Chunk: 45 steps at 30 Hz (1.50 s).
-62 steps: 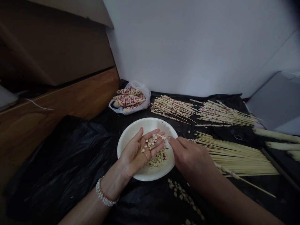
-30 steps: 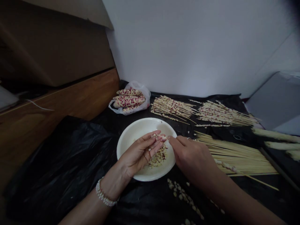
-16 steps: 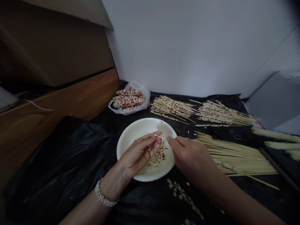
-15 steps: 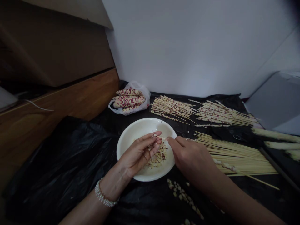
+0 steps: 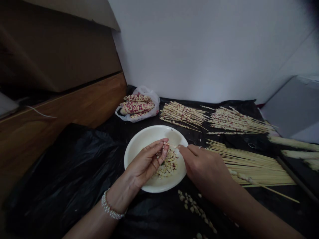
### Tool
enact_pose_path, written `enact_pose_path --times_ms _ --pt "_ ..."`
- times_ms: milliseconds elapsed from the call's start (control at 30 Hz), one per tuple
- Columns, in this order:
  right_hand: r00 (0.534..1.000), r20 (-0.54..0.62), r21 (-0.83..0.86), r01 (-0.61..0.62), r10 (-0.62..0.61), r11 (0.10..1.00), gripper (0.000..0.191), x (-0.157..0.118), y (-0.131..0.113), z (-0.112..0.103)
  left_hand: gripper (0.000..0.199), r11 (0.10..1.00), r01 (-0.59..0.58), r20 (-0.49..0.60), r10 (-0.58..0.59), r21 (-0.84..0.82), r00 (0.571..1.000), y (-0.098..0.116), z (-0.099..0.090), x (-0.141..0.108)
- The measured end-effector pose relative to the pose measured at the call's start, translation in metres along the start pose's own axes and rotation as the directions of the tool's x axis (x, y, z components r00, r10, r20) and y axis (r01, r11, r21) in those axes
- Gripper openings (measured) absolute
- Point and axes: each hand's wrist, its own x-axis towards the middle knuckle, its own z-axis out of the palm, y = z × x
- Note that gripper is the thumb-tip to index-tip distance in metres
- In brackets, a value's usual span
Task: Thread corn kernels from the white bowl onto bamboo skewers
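Note:
My right hand (image 5: 205, 164) is closed around a skewer (image 5: 276, 192) threaded with corn kernels; its bare end sticks out at the lower right, past my wrist. The skewer's thin tip points left over a white bowl (image 5: 134, 139). At that tip, the thumb and fingers of my left hand (image 5: 148, 161) pinch a pale corn kernel (image 5: 164, 143). Under my left fingers, loose corn kernels (image 5: 169, 167), pale with some dark red, lie in the bowl. The left palm partly hides them.
Corn cobs (image 5: 137, 107) sit in a plastic bag behind the bowl. Two piles of threaded skewers (image 5: 184, 113) lie at the back. Bare skewers (image 5: 261, 167) and stripped cobs (image 5: 296, 144) are on the right. Scattered kernels (image 5: 193, 204) lie on black plastic sheeting (image 5: 62, 186).
My left fingers have closed more tightly around the kernel at the skewer's tip. The skewer has shifted slightly, its bare end a little further right. The bowl stays put.

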Motion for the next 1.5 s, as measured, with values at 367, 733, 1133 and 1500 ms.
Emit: enact_pose_path --times_ms 367,733,1133,1500 --pt "1.000 -0.027 0.006 0.013 -0.013 1.000 0.017 0.000 0.000 0.001 0.016 1.000 0.013 0.004 -0.013 0.003 1.000 0.000 -0.002 0.001" --pt "0.996 -0.077 -0.025 0.052 -0.054 0.998 0.017 -0.001 -0.004 0.001 0.015 0.999 0.009 0.007 -0.009 0.041 1.000 -0.001 -0.001 0.002" --pt "0.995 -0.083 0.026 0.056 -0.054 0.998 0.015 -0.001 -0.006 0.003 0.014 0.996 0.033 0.061 -0.038 0.082 0.997 0.000 0.000 0.000" --pt "0.994 -0.111 0.016 0.015 -0.013 1.000 0.018 -0.006 -0.010 0.011 0.015 0.993 -0.037 0.035 0.033 0.114 0.999 -0.004 -0.002 0.002"
